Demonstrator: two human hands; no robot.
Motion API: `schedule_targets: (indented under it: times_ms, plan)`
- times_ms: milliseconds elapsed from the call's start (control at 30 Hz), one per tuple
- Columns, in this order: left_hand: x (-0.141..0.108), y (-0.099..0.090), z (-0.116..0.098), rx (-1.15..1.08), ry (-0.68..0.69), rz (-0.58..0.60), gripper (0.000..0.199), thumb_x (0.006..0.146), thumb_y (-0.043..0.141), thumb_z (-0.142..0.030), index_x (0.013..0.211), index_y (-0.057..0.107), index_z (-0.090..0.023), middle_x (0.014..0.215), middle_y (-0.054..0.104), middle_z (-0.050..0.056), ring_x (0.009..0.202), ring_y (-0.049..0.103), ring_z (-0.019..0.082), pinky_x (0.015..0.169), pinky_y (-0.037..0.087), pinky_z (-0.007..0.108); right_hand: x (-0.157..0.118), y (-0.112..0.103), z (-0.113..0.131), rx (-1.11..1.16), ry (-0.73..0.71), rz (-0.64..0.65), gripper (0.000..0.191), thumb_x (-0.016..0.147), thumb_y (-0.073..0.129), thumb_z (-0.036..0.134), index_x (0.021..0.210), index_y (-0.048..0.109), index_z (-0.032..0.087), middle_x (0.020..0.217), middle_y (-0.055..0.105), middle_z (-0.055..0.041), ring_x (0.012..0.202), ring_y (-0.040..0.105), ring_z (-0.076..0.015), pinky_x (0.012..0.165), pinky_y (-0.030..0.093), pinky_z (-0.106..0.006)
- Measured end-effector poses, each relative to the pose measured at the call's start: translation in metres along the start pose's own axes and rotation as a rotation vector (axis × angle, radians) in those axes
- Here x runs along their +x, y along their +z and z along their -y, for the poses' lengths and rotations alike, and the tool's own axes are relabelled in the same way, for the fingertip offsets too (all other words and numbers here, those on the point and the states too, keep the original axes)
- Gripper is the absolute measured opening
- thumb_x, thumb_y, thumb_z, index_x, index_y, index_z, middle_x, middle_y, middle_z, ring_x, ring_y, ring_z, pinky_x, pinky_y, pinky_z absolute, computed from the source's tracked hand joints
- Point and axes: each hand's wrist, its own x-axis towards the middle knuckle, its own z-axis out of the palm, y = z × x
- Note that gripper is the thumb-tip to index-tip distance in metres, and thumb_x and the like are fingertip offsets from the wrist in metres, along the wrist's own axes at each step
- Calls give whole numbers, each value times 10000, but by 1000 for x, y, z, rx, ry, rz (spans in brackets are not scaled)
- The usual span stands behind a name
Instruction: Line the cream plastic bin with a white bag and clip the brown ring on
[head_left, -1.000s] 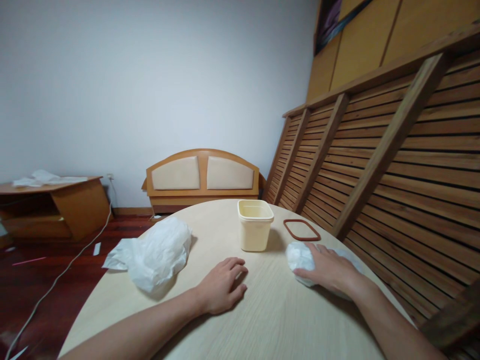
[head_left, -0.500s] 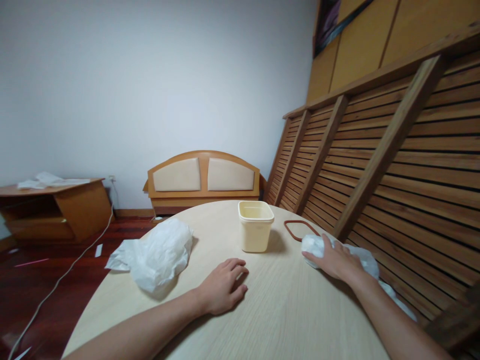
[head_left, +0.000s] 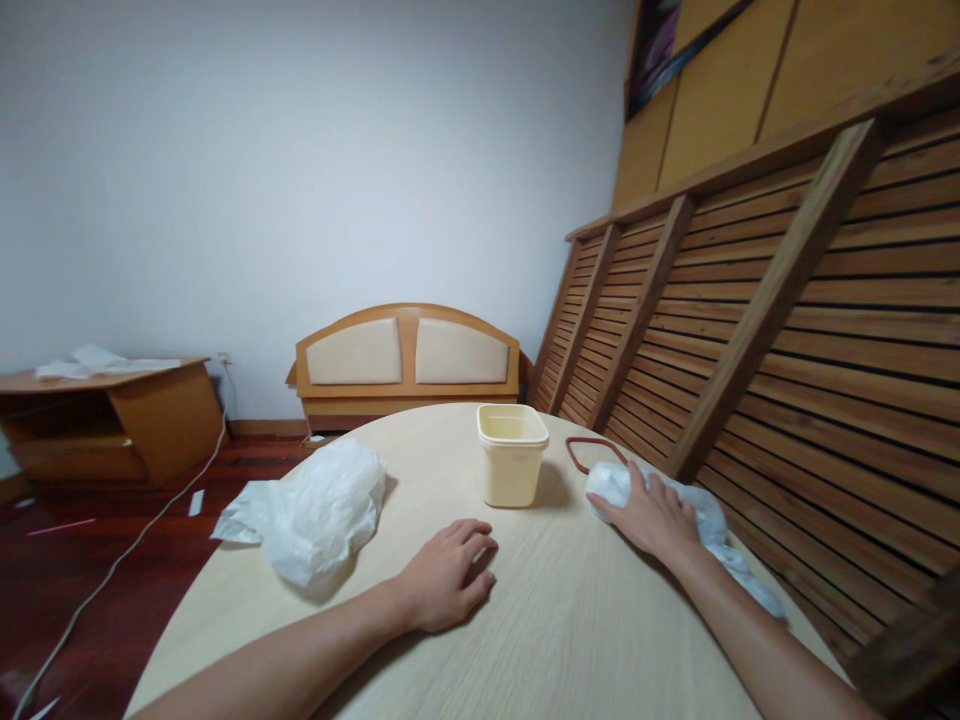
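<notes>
A pale yellow square tub (head_left: 512, 460) stands upright and uncovered on the round wooden table (head_left: 585, 610). My left hand (head_left: 448, 575) rests on the tabletop nearer to me than the tub, fingers loosely bent and apart, holding nothing. At the right, my right hand (head_left: 652, 512) is wrapped over a white plastic bag (head_left: 611, 484), whose rest trails along the table's right edge under my forearm. Just beyond that bag lies a reddish-brown ring (head_left: 589, 441) with rounded corners, its near part hidden. A crumpled white bag (head_left: 322, 510) sits on the left side.
Slatted wooden panels (head_left: 802, 330) lean close by the table's right edge. Past the far edge stands a headboard (head_left: 409, 350). A low wooden desk (head_left: 169, 410) with papers is at the left, and a white cable (head_left: 142, 530) runs over the floor.
My right hand and the white bag under it have moved left, closer to the tub. The ring is slightly shifted and more covered by the bag. My left hand is practically still.
</notes>
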Motion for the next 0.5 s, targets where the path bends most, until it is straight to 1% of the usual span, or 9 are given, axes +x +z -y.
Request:
schedule_targets:
  times_ms: [67, 133, 200, 233, 300, 400, 467, 500]
  plan:
    - [0, -3, 0, 19, 10, -3, 377, 901, 541, -356, 1243, 578, -202, 1410, 531, 120, 1307, 489, 267, 1121, 404, 425, -2, 0, 1, -27, -10, -42, 945, 826, 407, 755, 1507, 326, 105, 1430, 442, -270, 1248, 479, -444, 960, 366, -545]
    - [1, -10, 0, 67, 22, -27, 390, 899, 535, -348, 1259, 568, -202, 1423, 525, 123, 1322, 476, 275, 1130, 392, 437, -5, -1, 3, -59, -45, -96, 967, 812, 439, 755, 1501, 331, 85, 1461, 404, -280, 1286, 435, -443, 979, 350, -541]
    - [2, -22, 3, 140, 0, -77, 389, 907, 515, -342, 1263, 572, -197, 1435, 518, 132, 1340, 457, 291, 1146, 365, 461, -7, -2, 7, -72, -92, -137, 963, 801, 468, 743, 1482, 360, 71, 1485, 382, -280, 1332, 377, -442, 1010, 324, -549]
    - [2, -29, 5, 185, -38, -112, 384, 914, 501, -345, 1259, 579, -193, 1445, 509, 137, 1348, 447, 301, 1152, 350, 475, -8, -3, 9, -70, -114, -151, 946, 802, 473, 734, 1470, 377, 71, 1500, 371, -273, 1351, 350, -440, 1026, 311, -555]
    - [1, -47, 14, 299, -162, -180, 387, 917, 497, -360, 1245, 594, -181, 1470, 480, 149, 1366, 420, 330, 1155, 329, 497, -10, -6, 14, -49, -156, -173, 899, 814, 468, 708, 1457, 398, 83, 1530, 354, -247, 1374, 320, -430, 1044, 302, -563]
    - [-5, -72, 35, 509, -416, -285, 460, 925, 496, -378, 1321, 548, -152, 1532, 387, 186, 1411, 334, 386, 1141, 306, 534, -13, -11, 24, 5, -215, -198, 826, 843, 453, 657, 1450, 405, 98, 1547, 354, -214, 1386, 314, -400, 1053, 316, -557]
    - [-10, -84, 52, 637, -592, -312, 493, 922, 505, -397, 1352, 519, -155, 1565, 321, 200, 1426, 270, 443, 1097, 312, 603, -15, -14, 30, 44, -238, -202, 788, 863, 442, 627, 1447, 406, 99, 1537, 373, -210, 1385, 327, -384, 1055, 329, -550]
    - [-13, -88, 60, 679, -664, -309, 504, 924, 501, -407, 1365, 503, -162, 1574, 297, 203, 1421, 260, 463, 1053, 346, 621, -15, -15, 32, 66, -247, -197, 768, 876, 433, 612, 1445, 406, 98, 1530, 384, -210, 1378, 342, -381, 1051, 340, -544]
